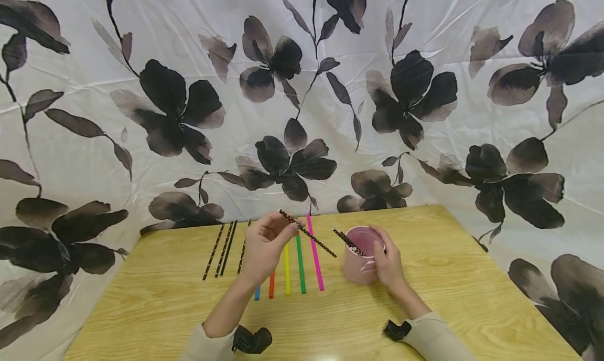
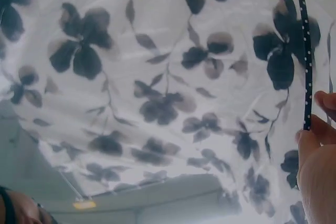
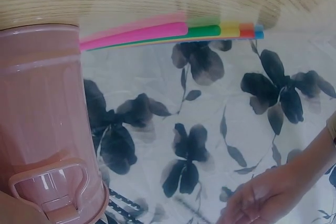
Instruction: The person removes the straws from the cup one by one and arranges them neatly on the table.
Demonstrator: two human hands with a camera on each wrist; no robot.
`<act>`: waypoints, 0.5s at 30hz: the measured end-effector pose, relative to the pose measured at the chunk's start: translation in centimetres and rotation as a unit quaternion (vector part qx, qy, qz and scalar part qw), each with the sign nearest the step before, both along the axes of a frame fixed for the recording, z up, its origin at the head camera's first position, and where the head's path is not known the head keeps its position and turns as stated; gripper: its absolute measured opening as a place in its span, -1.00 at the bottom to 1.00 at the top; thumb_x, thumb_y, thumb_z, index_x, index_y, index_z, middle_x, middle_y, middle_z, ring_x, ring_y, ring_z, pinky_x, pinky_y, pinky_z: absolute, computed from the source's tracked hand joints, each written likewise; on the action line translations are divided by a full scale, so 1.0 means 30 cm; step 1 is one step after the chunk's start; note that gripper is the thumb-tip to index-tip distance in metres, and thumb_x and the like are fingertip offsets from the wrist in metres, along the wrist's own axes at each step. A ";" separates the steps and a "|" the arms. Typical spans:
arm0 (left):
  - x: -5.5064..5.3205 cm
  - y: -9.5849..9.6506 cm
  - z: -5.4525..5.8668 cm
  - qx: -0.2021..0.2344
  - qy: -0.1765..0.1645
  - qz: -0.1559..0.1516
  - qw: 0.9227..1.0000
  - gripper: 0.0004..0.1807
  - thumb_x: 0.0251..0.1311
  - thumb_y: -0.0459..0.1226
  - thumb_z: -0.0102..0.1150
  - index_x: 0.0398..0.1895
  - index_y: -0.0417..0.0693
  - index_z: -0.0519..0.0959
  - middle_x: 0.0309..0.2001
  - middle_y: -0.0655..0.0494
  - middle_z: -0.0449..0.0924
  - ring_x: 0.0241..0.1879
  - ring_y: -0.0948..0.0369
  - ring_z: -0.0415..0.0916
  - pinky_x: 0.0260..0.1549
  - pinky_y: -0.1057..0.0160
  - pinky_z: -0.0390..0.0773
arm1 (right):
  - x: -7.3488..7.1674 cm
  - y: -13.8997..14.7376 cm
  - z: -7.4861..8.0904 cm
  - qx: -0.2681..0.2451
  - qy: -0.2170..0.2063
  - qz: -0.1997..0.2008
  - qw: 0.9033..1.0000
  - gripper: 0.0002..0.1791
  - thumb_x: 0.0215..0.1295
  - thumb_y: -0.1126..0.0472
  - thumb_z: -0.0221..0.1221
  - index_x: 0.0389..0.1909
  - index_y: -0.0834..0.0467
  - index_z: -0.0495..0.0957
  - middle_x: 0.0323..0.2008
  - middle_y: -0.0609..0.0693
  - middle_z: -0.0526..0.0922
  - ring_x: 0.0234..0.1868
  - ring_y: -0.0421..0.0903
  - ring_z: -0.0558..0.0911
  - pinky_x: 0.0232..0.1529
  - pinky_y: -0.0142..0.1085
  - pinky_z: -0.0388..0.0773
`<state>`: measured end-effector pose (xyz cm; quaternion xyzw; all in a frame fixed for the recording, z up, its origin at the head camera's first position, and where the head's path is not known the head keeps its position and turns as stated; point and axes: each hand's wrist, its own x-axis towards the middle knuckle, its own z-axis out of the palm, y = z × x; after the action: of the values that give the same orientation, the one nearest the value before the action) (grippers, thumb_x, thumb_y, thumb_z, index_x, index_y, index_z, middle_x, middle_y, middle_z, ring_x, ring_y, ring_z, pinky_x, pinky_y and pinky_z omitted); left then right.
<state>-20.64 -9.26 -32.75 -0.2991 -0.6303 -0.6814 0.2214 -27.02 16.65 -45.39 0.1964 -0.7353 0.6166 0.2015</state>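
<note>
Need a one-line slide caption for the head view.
Left hand pinching a dotted black straw beside a pink mug of similar straws, gripped by the right hand.

Head view forward and down, wrist views upside-down, right one close beside pink mug (image 3: pixel 44 108), all sharing floral cloth (image 1: pixel 342 156)

In the head view you have a yellow wood-grain table (image 1: pixel 330 324) across the lower middle of the frame. Left of centre, you see three dark straws (image 1: pixel 214 252) slanting close together, and a fourth dark straw (image 1: pixel 243 251) just to their right. Around the lower centre, your row runs blue straw (image 1: pixel 257 293), red straw (image 1: pixel 271 285), yellow straw (image 1: pixel 288 272), green straw (image 1: pixel 301 266) and pink straw (image 1: pixel 315 252). Right of these stands your pink mug (image 1: pixel 356 272).
</note>
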 end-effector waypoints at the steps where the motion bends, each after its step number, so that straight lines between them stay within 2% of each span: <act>1: 0.004 -0.015 0.007 -0.012 0.005 0.007 1.000 -0.85 0.04 -0.61 0.02 -0.28 -0.46 0.44 -0.33 -0.36 0.51 -0.29 -0.02 0.53 -0.31 0.17 0.54 | -0.001 0.000 0.000 0.001 0.003 -0.003 1.000 -0.63 0.30 0.40 -0.18 0.12 0.33 0.29 -0.05 0.33 0.43 -0.41 0.16 0.58 -0.52 -0.22 0.56; 4: 0.013 -0.063 0.022 -0.036 0.018 0.010 0.999 -0.82 0.03 -0.63 0.02 -0.26 -0.43 0.47 -0.32 -0.34 0.52 -0.27 -0.04 0.53 -0.29 0.18 0.54 | -0.002 0.001 -0.002 -0.006 -0.003 0.009 1.000 -0.62 0.31 0.39 -0.19 0.13 0.33 0.27 -0.07 0.36 0.43 -0.44 0.16 0.59 -0.55 -0.19 0.56; 7: 0.022 -0.115 0.028 -0.061 0.026 0.031 0.997 -0.79 0.01 -0.63 0.04 -0.26 -0.37 0.50 -0.34 -0.31 0.54 -0.31 0.00 0.54 -0.35 0.25 0.54 | -0.003 0.001 -0.004 -0.034 -0.031 0.049 0.998 -0.61 0.33 0.38 -0.23 0.17 0.34 0.21 -0.06 0.43 0.38 -0.70 0.11 0.56 -0.75 -0.12 0.49; 8: 0.025 -0.131 0.027 -0.060 0.021 0.028 0.998 -0.79 0.00 -0.64 0.04 -0.25 -0.39 0.49 -0.35 -0.32 0.53 -0.32 -0.01 0.54 -0.35 0.24 0.55 | -0.004 0.002 -0.005 -0.044 -0.039 0.062 0.996 -0.61 0.34 0.38 -0.24 0.17 0.34 0.19 -0.06 0.45 0.36 -0.78 0.10 0.53 -0.81 -0.11 0.46; 11: 0.032 -0.177 0.011 -0.064 0.001 0.031 0.997 -0.80 0.01 -0.62 0.06 -0.24 -0.45 0.47 -0.38 -0.28 0.54 -0.38 0.02 0.55 -0.40 0.20 0.56 | -0.006 0.004 -0.006 -0.050 -0.046 0.072 0.995 -0.61 0.35 0.38 -0.25 0.18 0.33 0.18 -0.01 0.45 0.33 -0.78 0.08 0.53 -0.80 -0.10 0.46; 15: 0.025 -0.242 -0.040 -0.079 -0.047 0.042 0.995 -0.75 0.03 -0.54 0.10 -0.16 -0.43 0.46 -0.39 -0.14 0.55 -0.43 0.07 0.55 -0.44 0.12 0.56 | -0.002 0.007 -0.004 -0.037 -0.041 0.046 0.997 -0.62 0.34 0.37 -0.22 0.17 0.30 0.22 -0.02 0.38 0.37 -0.77 0.04 0.54 -0.80 -0.14 0.47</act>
<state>-19.89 -16.51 -33.94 -0.2571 -0.7038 -0.6326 0.1957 -27.09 16.84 -45.50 0.1972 -0.7096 0.6597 0.1497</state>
